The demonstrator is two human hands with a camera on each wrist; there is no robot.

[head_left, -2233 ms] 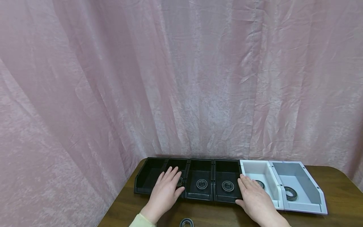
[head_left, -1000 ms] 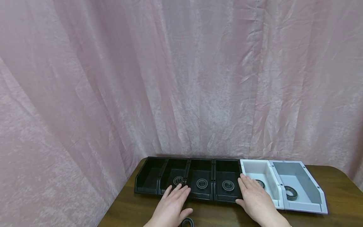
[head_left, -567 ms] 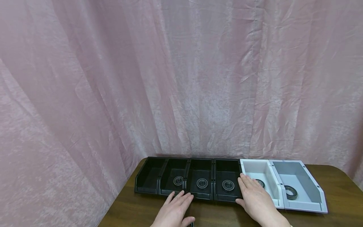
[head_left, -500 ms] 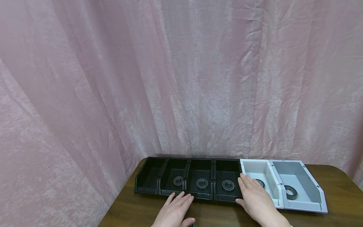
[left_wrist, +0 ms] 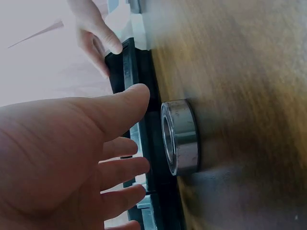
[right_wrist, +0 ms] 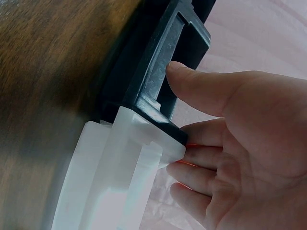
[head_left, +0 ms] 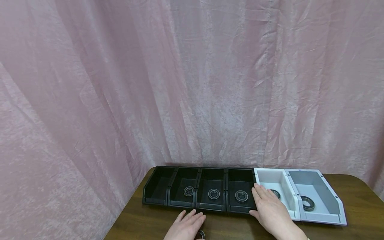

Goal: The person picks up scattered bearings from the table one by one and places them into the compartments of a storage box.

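A loose ball bearing [head_left: 201,234] stands on the table near the bottom edge of the head view, partly covered by my left hand [head_left: 184,229]. In the left wrist view, that hand's thumb and spread fingers hang beside the bearing [left_wrist: 184,139], apart from it. My right hand [head_left: 270,210] rests where the last black bin [head_left: 240,177] meets the white bin [head_left: 271,177]. Its fingers lie fairly straight along the shared wall, and its thumb is at the black bin's front lip [right_wrist: 158,72]. It partly hides the bearing [head_left: 276,193] in the white bin.
Bearings lie in the second black bin [head_left: 188,191], the third black bin [head_left: 214,194] and the fourth. Farthest right, a grey bin [head_left: 312,181] holds a larger dark bearing [head_left: 308,203]. The bins form a row before a pink curtain [head_left: 210,83] on a wooden table [head_left: 132,215].
My left hand has drawn back from over the second black bin toward the near table edge, coming beside the loose bearing. The right hand stays where it was.
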